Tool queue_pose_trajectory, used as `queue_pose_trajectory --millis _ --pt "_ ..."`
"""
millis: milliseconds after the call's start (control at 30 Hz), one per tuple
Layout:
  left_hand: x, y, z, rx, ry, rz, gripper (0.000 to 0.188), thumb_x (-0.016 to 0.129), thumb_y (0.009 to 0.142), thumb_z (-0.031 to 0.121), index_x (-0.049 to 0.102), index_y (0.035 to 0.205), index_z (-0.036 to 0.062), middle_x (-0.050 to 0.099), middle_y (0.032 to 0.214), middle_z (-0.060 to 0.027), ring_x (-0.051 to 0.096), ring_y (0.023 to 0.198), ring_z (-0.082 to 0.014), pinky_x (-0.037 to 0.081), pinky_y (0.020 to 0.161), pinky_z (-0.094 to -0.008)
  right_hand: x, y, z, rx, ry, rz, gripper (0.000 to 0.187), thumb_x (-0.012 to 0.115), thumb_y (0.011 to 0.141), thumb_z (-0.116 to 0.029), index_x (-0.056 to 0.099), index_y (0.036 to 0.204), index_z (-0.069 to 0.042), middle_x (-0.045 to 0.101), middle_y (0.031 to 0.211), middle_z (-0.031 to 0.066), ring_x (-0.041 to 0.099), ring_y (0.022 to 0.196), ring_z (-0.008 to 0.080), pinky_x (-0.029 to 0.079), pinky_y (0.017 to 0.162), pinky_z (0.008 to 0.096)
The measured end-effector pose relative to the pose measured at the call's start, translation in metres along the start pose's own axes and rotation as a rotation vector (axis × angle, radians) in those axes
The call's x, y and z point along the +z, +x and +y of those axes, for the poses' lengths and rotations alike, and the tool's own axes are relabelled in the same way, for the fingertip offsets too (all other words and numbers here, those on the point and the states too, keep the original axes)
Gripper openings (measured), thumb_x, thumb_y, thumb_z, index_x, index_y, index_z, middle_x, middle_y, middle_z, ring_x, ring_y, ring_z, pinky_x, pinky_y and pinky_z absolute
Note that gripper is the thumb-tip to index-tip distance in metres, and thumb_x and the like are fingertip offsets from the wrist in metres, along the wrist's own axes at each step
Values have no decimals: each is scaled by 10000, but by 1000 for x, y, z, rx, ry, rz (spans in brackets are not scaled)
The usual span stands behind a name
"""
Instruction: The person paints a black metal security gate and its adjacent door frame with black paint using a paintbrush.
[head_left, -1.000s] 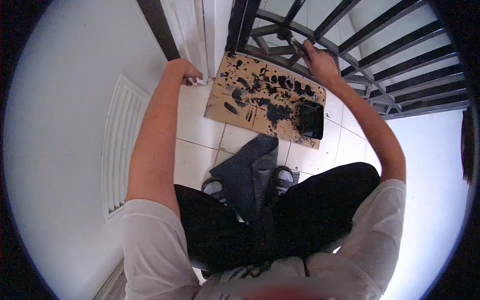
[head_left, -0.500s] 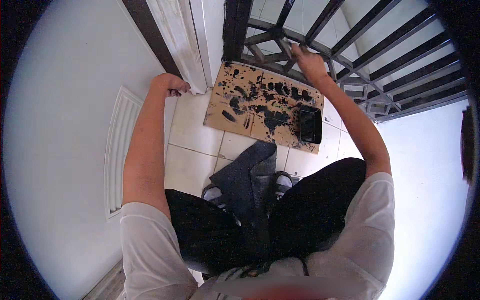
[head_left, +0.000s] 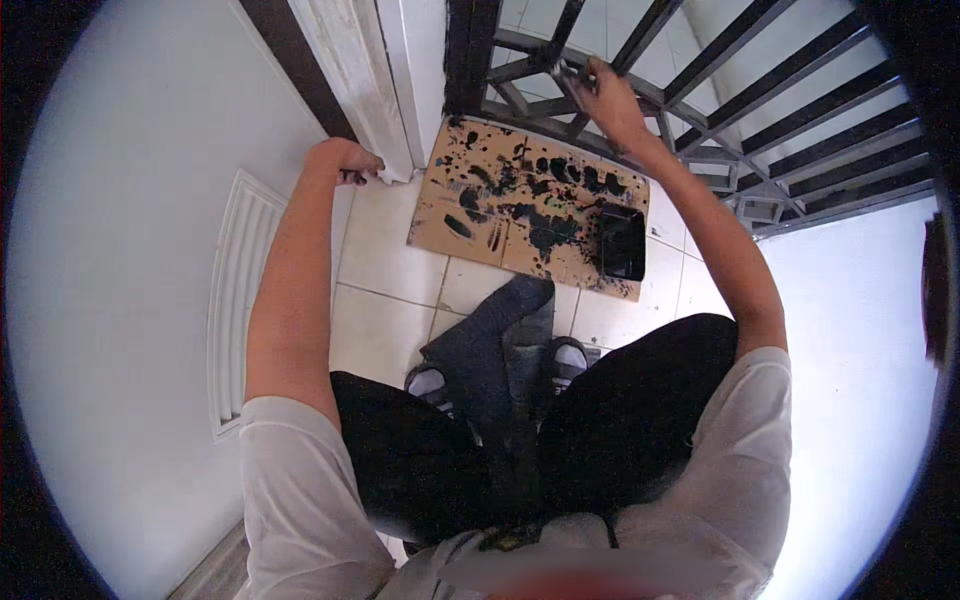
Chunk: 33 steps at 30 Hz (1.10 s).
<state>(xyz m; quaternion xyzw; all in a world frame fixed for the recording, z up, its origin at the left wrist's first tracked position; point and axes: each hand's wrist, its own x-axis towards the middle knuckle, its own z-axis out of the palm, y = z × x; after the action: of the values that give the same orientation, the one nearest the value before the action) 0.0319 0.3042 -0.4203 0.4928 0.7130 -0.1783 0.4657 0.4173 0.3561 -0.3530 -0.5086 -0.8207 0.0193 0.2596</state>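
My right hand (head_left: 612, 102) is closed round a small paintbrush (head_left: 566, 78), blurred by motion, whose end lies against the lower lattice of a black metal gate (head_left: 645, 95). Below the gate, a stained cardboard sheet (head_left: 470, 225) lies on the floor, with a black paint tray (head_left: 622, 243) on its right end. My left hand (head_left: 345, 160) is at the edge of the white door (head_left: 150, 200), close to the foot of the door frame (head_left: 350, 70). Its fingers are curled, and what they grip is hidden.
A dark grey cloth (head_left: 500, 325) lies between my feet on pale floor tiles (head_left: 385, 260). White louvres (head_left: 240, 300) are set low in the door at my left. A white wall (head_left: 850, 380) stands at my right, past the gate.
My right hand has shifted slightly up and to the left along the gate's lattice with the paintbrush. My left hand stays nearly where it was.
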Motion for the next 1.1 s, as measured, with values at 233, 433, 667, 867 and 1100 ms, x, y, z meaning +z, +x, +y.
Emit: queue_pose_trajectory --millis 233,433,667,867,1100 --pt "0 0 -5 -60 26 -23 262 539 771 401 539 898 172 440 641 47 251 407 -43 214 351 -203 12 91 -24 37 -208 110 337 586 746 -286 579 831 41 626 789 214 623 763 349 494 708 423" --pt "-1 2 -10 -37 -20 -95 308 539 784 422 536 959 168 450 671 36 251 411 -48 221 355 -208 17 112 -28 30 -133 -94 246 528 759 -140 504 880 73 584 840 260 579 794 393 475 678 445" --pt "4 -16 -11 -82 45 6 287 543 773 413 548 892 153 426 609 42 257 407 -54 221 351 -212 9 147 -56 80 -150 -177 238 564 710 -112 542 823 97 599 838 268 607 802 357 500 669 425" --pt "2 -7 -12 -45 46 4 259 531 779 403 555 887 169 406 576 47 263 415 -50 224 352 -213 -7 144 -47 204 -220 -456 261 571 687 -121 574 823 101 617 745 228 627 708 320 492 554 377" --pt "-1 0 -12 -23 82 14 305 577 743 428 624 884 162 483 649 30 345 487 -81 335 450 -233 10 155 -39 171 43 -240 245 580 644 -130 594 743 94 608 719 249 628 672 290 487 543 383"
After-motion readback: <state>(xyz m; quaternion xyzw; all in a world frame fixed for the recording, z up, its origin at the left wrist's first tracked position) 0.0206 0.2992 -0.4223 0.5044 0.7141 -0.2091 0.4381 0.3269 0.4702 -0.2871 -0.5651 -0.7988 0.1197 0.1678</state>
